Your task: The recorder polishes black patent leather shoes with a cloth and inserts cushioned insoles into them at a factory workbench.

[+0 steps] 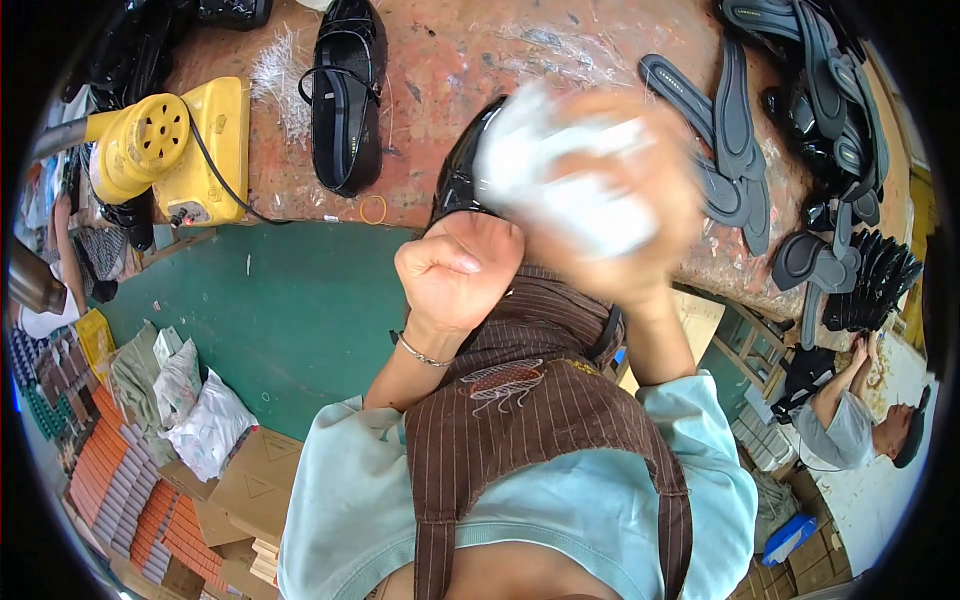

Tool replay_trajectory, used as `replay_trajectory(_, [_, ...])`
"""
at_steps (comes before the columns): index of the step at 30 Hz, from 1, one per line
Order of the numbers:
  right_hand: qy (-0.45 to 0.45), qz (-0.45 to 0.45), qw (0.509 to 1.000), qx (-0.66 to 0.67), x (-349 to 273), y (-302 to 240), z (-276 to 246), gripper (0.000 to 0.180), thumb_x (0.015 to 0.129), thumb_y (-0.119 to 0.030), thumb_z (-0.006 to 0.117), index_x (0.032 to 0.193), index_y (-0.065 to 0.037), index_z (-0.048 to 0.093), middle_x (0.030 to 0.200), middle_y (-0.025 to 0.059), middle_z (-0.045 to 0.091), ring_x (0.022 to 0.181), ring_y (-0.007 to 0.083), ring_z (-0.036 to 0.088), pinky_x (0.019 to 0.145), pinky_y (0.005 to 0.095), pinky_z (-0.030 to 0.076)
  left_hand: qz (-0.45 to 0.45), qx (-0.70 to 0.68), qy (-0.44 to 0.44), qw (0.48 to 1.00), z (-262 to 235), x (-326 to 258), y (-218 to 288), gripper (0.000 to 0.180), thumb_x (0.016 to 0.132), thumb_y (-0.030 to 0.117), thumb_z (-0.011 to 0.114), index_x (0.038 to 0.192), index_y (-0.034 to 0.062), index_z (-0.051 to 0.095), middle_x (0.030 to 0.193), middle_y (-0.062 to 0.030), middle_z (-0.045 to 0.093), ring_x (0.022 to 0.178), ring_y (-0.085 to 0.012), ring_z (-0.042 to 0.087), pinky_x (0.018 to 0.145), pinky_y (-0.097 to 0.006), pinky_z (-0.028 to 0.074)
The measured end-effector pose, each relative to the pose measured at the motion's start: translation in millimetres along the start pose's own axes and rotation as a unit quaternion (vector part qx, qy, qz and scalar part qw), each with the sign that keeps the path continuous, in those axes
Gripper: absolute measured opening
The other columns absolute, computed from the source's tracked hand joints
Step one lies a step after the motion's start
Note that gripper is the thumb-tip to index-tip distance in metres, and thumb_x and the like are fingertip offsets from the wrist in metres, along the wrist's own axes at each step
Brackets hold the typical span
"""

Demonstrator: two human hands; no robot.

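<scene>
A glossy black shoe (463, 165) is at the table's near edge, in front of my body. My left hand (460, 262) is closed on its near end, with the fingertips curled out of sight. A crumpled white cloth (570, 180) is in my right hand (650, 215), over and beside the shoe's right side. Both cloth and hand are smeared by motion, and they hide part of the shoe. Another black shoe (346, 110) with a thin strap and dark insole lies on the table, farther off to the left.
The worn reddish table (425, 90) carries a yellow machine (185, 150) with a black cord at left. Grey insoles (735, 130) and stacked black shoe parts lie at right. White bags (208, 425) and cardboard boxes stand lower left. Another person (850, 430) is at right.
</scene>
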State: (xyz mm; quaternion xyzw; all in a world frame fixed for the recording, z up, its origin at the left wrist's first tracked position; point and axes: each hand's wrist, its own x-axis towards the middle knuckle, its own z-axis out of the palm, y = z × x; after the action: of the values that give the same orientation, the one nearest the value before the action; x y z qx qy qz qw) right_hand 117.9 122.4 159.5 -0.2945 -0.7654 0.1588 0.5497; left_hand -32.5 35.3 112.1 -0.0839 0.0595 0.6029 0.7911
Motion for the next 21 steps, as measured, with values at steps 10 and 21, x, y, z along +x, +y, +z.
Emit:
replay_trajectory(10, [0.153, 0.254, 0.955, 0.001, -4.6, 47.9, 8.7, 0.025, 0.07, -0.015, 0.082, 0.079, -0.001, 0.063, 0.075, 0.0065, 0.063, 0.065, 0.02, 0.061, 0.058, 0.0305, 0.048, 0.027, 0.012, 0.039, 0.999, -4.5, 2.3, 11.6, 0.022, 0.058, 0.004, 0.049, 0.073, -0.0085, 0.059, 0.087, -0.0173, 0.063, 0.09, -0.0269, 0.056, 0.087, -0.037, 0.041])
replay_trajectory(21, [0.026, 0.142, 0.963, -0.226, 5.1, 96.5, 12.5, 0.024, 0.075, -0.022, 0.08, 0.085, -0.004, 0.067, 0.081, 0.009, 0.063, 0.071, 0.0276, 0.063, 0.064, 0.0354, 0.049, 0.014, -0.045, 0.071, 0.996, 2.6, 7.8, 12.3, 0.028, 0.064, -0.001, 0.046, 0.084, -0.0135, 0.061, 0.115, -0.0201, 0.064, 0.099, -0.0264, 0.059, 0.095, -0.038, 0.043])
